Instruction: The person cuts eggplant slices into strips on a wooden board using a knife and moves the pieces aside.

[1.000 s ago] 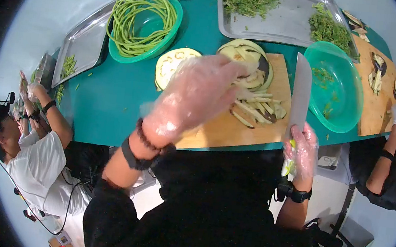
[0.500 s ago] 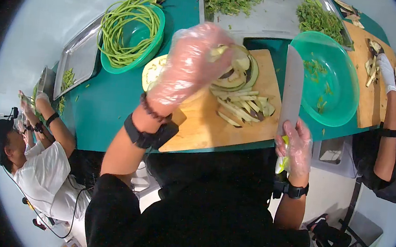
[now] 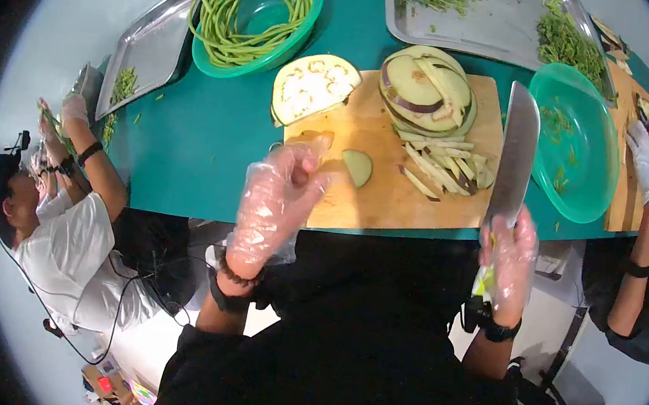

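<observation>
My left hand, in a clear plastic glove, hovers over the lower left of the wooden cutting board. Its fingers are loosely bent and apart, with nothing seen in them. A small pale eggplant slice lies flat just right of the fingertips. In my right hand, also gloved, is the handle of a kitchen knife, its broad blade pointing away from me at the board's right edge. Stacked eggplant slices sit at the back of the board, with cut eggplant strips before them. A larger eggplant piece shows its seeded face at the left corner.
A green basin with leaf scraps stands right of the knife. Back left, long beans fill a green bowl. Metal trays hold greens. Co-workers stand left and right; a gloved hand works at another board.
My left hand has come down and toward me from above the eggplant stack, uncovering it. The small slice now shows on the board. The right hand still holds the knife upright; the view has shifted.
</observation>
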The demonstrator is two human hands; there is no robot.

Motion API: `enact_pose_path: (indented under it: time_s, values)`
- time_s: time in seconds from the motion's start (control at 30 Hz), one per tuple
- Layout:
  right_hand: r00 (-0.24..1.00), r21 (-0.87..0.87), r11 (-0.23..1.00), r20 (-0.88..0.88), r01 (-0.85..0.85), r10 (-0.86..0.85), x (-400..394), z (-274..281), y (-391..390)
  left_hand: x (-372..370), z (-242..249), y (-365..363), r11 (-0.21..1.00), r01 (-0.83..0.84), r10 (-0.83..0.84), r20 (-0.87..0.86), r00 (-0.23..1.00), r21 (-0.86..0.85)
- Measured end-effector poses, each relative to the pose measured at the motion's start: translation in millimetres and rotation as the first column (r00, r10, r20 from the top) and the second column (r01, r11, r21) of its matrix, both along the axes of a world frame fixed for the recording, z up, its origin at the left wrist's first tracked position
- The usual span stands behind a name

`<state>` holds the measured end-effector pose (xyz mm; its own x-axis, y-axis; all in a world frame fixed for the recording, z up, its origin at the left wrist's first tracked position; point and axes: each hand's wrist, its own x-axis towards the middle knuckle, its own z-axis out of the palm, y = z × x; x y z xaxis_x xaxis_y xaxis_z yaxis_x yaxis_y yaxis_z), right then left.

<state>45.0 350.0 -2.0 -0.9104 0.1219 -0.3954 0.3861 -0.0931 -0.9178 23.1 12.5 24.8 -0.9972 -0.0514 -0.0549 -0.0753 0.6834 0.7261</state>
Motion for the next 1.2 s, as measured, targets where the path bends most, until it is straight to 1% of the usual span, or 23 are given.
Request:
enact_pose_path:
  time_s: [0.03, 0.07, 0.1, 0.13, 0.17, 0.2, 0.23, 0.3, 0.33, 0.4, 0.43, 0.53, 0.63, 0.73, 0.83, 0.93, 1.03, 1.2]
  values:
    - [0.996, 0.180, 0.980, -0.024, -0.080, 0.086, 8, 3, -5, 3, -8, 0, 0.997, 0.064, -0.071, -0.172, 0.983, -0.046]
    - [0.984, 0.354, 0.923, -0.031, -0.152, 0.174, 16, 6, -10, 5, -13, 1, 0.988, 0.117, -0.146, -0.333, 0.932, -0.103]
    - [0.965, 0.516, 0.830, -0.022, -0.212, 0.260, 21, 8, -15, 6, -12, 4, 0.981, 0.124, -0.164, -0.292, 0.942, -0.150]
    - [0.893, 0.609, 0.764, -0.195, -0.213, 0.405, 21, 10, -23, 4, -8, 9, 0.972, 0.135, -0.182, -0.249, 0.951, -0.194]
    - [0.821, 0.736, 0.627, -0.177, -0.257, 0.543, 19, 22, -30, 2, -7, 14, 0.960, 0.150, -0.201, -0.207, 0.958, -0.236]
    - [0.788, 0.787, 0.552, -0.144, -0.275, 0.598, 17, 30, -39, -1, -16, 18, 0.972, 0.136, -0.186, -0.279, 0.942, -0.190]
    - [0.753, 0.834, 0.472, -0.109, -0.287, 0.649, 15, 36, -48, 1, -23, 20, 0.968, 0.124, -0.187, -0.302, 0.935, -0.217]
    - [0.729, 0.839, 0.397, -0.001, -0.372, 0.685, 9, 48, -60, 4, -33, 23, 0.957, 0.097, -0.191, -0.348, 0.918, -0.272]
    - [0.715, 0.836, 0.361, 0.052, -0.413, 0.697, 6, 51, -64, 8, -37, 25, 0.959, 0.093, -0.184, -0.340, 0.922, -0.269]
    - [0.694, 0.855, 0.344, 0.026, -0.389, 0.719, 3, 49, -68, 23, -42, 30, 0.960, 0.083, -0.169, -0.320, 0.932, -0.266]
    - [0.683, 0.862, 0.338, 0.012, -0.377, 0.730, 2, 47, -69, 28, -44, 33, 0.967, 0.068, -0.154, -0.350, 0.924, -0.246]
    - [0.720, 0.885, 0.279, 0.087, -0.374, 0.689, 1, 37, -72, 37, -44, 37, 0.978, 0.049, -0.132, -0.418, 0.899, -0.202]
    - [0.690, 0.881, 0.255, 0.105, -0.399, 0.716, -5, 45, -82, 38, -56, 34, 0.981, 0.048, -0.135, -0.477, 0.869, -0.190]
    - [0.671, 0.877, 0.228, 0.133, -0.422, 0.729, -4, 45, -88, 37, -53, 37, 0.953, 0.034, -0.180, -0.470, 0.864, -0.302]
    - [0.629, 0.904, 0.198, 0.094, -0.378, 0.772, -6, 40, -90, 35, -49, 38, 0.939, 0.057, -0.209, -0.432, 0.877, -0.339]
    - [0.610, 0.892, 0.172, 0.136, -0.419, 0.780, -8, 41, -91, 34, -49, 37, 0.936, 0.077, -0.229, -0.427, 0.875, -0.343]
    - [0.601, 0.913, 0.118, 0.155, -0.390, 0.784, -6, 41, -93, 34, -50, 38, 0.933, 0.080, -0.234, -0.422, 0.876, -0.350]
    - [0.583, 0.905, 0.076, 0.204, -0.420, 0.787, -7, 49, -95, 35, -51, 36, 0.924, 0.085, -0.244, -0.403, 0.882, -0.373]
